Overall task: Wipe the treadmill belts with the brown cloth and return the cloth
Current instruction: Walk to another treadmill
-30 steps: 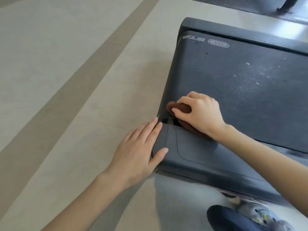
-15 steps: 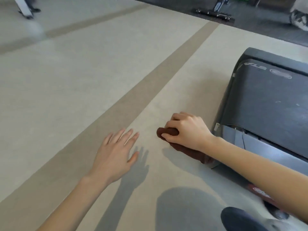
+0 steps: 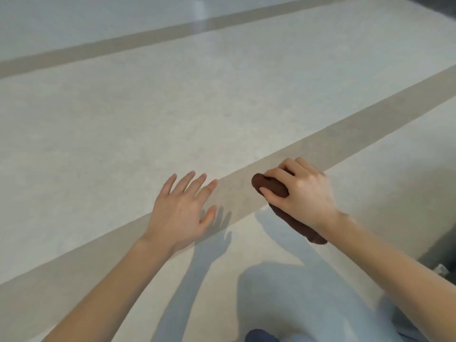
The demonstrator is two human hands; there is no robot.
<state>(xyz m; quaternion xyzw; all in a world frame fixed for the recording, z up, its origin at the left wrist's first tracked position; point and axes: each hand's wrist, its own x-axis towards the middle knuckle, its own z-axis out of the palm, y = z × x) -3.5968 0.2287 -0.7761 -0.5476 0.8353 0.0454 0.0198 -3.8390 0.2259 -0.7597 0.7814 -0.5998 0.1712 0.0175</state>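
Note:
My right hand [image 3: 302, 193] grips the brown cloth [image 3: 272, 187], bunched under the curled fingers, with its tail [image 3: 303, 229] trailing back under the wrist. The hand and cloth hover over the pale floor, right of centre. My left hand [image 3: 183, 209] is held out flat to its left, fingers spread and straight, holding nothing. Only a dark sliver of the treadmill [image 3: 441, 253] shows at the right edge; its belt is out of view.
Pale floor [image 3: 123, 134] with darker beige stripes [image 3: 320, 134] fills the view. Shadows of my arms fall on the floor below the hands. A dark blue shoe tip [image 3: 261, 336] shows at the bottom edge.
The view has swung left, off the treadmill onto the floor. My right hand has carried the cloth off the belt; my left hand has left the treadmill's corner and hangs spread over the floor.

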